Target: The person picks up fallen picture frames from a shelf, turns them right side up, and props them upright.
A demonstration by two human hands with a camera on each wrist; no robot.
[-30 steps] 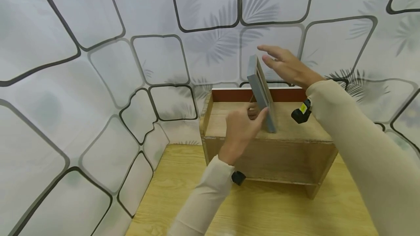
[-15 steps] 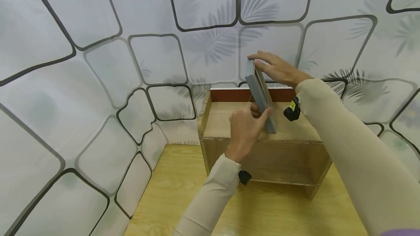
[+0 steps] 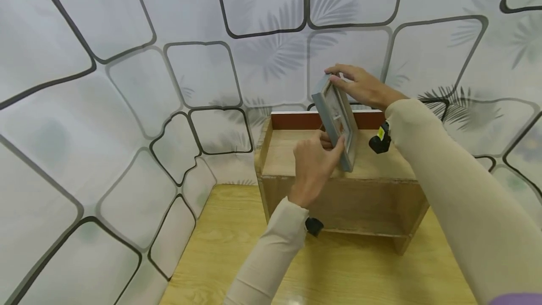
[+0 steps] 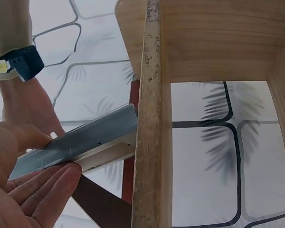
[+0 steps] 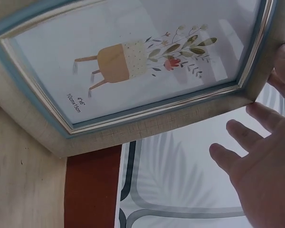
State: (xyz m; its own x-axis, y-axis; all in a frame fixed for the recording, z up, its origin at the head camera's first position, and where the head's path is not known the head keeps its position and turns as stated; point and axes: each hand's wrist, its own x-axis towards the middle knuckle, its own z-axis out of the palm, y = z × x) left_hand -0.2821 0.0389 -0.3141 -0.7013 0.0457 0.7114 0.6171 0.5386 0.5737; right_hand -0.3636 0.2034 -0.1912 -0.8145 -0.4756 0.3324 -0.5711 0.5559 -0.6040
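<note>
A picture frame (image 3: 337,112) with a blue-grey edge stands tilted on top of a small wooden shelf (image 3: 283,154). In the right wrist view, its front (image 5: 118,133) has a silvery border round a print of a potted flower. My left hand (image 3: 312,166) pinches the frame's lower left side, thumb in front and fingers behind. My right hand (image 3: 366,87) holds the top corner between thumb and forefinger, while its other fingers are spread out in the right wrist view. A dark brown support leg (image 4: 102,202) sticks out behind the frame in the left wrist view.
The shelf stands on a yellow wood-grain table (image 3: 237,220), with an open compartment (image 3: 360,206) below its top. A reddish-brown strip (image 3: 292,121) runs along the shelf's back edge. Patterned wall covering (image 3: 275,74) rises close behind and on the left.
The right hand has come left from beside the frame onto its top corner. The frame has turned so that its printed front shows more. The left hand keeps its grip low on the side.
</note>
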